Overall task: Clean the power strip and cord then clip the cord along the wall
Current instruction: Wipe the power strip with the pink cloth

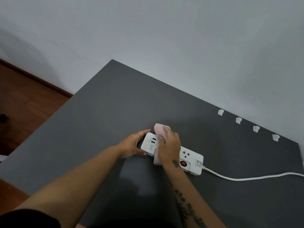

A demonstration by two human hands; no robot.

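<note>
Gripping the power strip (189, 157) end with my left hand (134, 144); my right hand (169, 148) clutches a pink cloth (160, 130), pressing it on top.

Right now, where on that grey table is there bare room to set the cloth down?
The widest bare patch of table lies beyond and left of the power strip, toward the far corner. Another lies between cord and near edge. Crowded: the strip, with left hand, right hand and cloth on it, and the clips by the wall.

Grey table (115, 104); pale wall (164, 30); wood floor (24, 99).
</note>
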